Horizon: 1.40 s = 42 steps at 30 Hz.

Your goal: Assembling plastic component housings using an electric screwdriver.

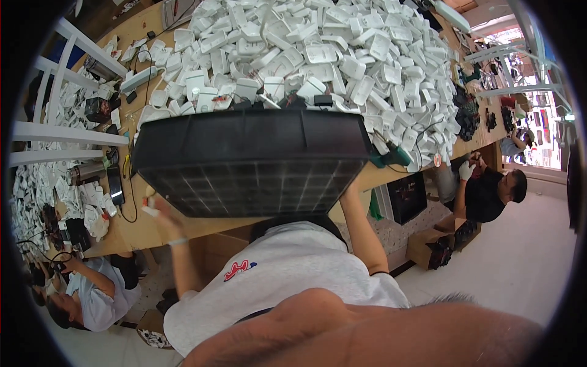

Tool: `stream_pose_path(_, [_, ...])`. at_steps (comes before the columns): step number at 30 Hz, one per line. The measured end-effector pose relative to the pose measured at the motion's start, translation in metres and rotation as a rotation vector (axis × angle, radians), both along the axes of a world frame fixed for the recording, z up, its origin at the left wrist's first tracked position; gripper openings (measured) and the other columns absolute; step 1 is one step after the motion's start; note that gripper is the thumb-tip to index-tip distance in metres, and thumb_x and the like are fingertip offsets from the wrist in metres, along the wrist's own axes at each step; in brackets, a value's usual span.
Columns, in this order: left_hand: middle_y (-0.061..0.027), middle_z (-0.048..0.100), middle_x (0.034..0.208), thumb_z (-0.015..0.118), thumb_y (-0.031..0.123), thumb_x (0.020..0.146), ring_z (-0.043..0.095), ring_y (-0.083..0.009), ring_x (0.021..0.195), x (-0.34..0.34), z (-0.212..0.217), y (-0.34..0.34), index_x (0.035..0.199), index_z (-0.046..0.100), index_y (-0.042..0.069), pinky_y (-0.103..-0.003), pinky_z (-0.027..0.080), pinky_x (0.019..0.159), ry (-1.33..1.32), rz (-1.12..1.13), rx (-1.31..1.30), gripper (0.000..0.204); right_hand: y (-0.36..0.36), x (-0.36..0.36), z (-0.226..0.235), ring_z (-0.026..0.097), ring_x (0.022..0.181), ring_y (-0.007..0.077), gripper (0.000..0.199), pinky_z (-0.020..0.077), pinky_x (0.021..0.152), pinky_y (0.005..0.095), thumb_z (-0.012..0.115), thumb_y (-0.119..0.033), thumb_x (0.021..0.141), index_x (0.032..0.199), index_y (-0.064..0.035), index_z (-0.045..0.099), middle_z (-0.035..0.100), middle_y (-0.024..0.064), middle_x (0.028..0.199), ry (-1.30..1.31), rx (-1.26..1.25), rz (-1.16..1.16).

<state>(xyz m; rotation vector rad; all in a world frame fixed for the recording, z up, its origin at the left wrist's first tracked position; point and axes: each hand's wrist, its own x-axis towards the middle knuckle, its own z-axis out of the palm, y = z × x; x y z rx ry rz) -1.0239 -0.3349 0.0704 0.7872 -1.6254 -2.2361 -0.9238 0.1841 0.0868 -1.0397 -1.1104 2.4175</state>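
A large black plastic crate (251, 137) is tilted up in front of me, its ribbed, grid-patterned underside facing my body. At its right edge is my right hand (350, 194), holding the side, with the fingers mostly hidden behind the crate. Beside the lower left corner, my left hand (160, 215) is smeared by motion. White wrapping or tape shows on one of its fingers, and whether it touches the crate is unclear. Right behind the crate lies a big heap of white plastic housings (318, 52), some with wires and small black parts among them.
The wooden table (153, 235) carries a green-handled tool (391, 155) at right and a phone-like black device (115, 183) at left. White metal frames (67, 144) stand on the left. One co-worker (489, 189) sits at right, another (101, 293) at left. Cardboard boxes (428, 248) sit on the floor.
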Motion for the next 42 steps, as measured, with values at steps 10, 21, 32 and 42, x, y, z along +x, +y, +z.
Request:
stream_pose_path(10, [-0.0072,0.04,0.15,0.056,0.061,0.09,0.039,-0.0286,0.134,0.144,0.005,0.201,0.146,0.038,0.008,-0.045,0.029,0.116,0.046,0.047,0.556,0.079,0.03,0.002,0.015,0.053,0.117,0.0215,0.064,0.0418,0.099,0.0326,0.035,-0.055,0.101,0.137,-0.0028,0.044,0.055,0.0115,0.13,-0.058,0.369,0.251])
stream_pose_path(21, [-0.0087,0.047,0.143,0.061,0.066,0.083,0.045,-0.0279,0.13,0.114,0.027,0.202,0.141,0.045,0.008,-0.049,0.034,0.113,-0.093,0.001,0.48,0.083,0.024,-0.03,0.061,0.053,0.118,0.0284,0.057,0.0374,0.101,0.0341,0.037,-0.041,0.104,0.126,0.0074,0.054,0.059,0.0209,0.127,0.038,0.686,0.183])
stream_pose_path(32, [-0.0074,0.052,0.135,0.075,0.048,0.081,0.051,-0.0296,0.118,0.165,0.018,0.175,0.136,0.048,0.012,-0.058,0.042,0.099,-0.069,-0.109,0.534,0.071,-0.01,0.027,0.066,0.043,0.072,0.0198,0.045,0.0389,0.069,0.0362,0.048,-0.038,0.101,0.081,0.0029,0.052,0.048,0.0094,0.072,0.123,0.799,0.112])
stream_pose_path(42, [-0.006,0.054,0.136,0.074,0.05,0.081,0.05,-0.0286,0.122,0.209,0.011,0.161,0.134,0.052,0.009,-0.048,0.04,0.106,0.079,-0.065,0.718,0.07,-0.05,0.05,0.11,0.047,0.076,0.0277,0.035,0.0389,0.071,0.0356,0.063,-0.026,0.091,0.082,0.0027,0.046,0.046,0.0155,0.081,0.254,0.889,0.191])
